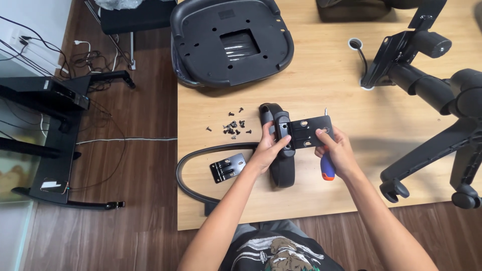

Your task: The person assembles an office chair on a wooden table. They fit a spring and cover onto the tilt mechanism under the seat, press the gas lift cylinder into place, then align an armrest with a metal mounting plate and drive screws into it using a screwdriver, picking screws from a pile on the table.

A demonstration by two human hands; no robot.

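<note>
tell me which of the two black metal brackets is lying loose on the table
The smaller bracket left of the left hand; the other bracket is held up by both hands.

Both bare forearms reach up from the bottom of the view and angle toward each other. The left hand [268,148] is curled, thumb on top and fingers wrapped under what it grips, wrist slightly bent inward. The right hand [335,150] sits just beside it, fingers closed in a fist, thumb pressed forward, back of the hand turned outward. The hands nearly meet.
</note>
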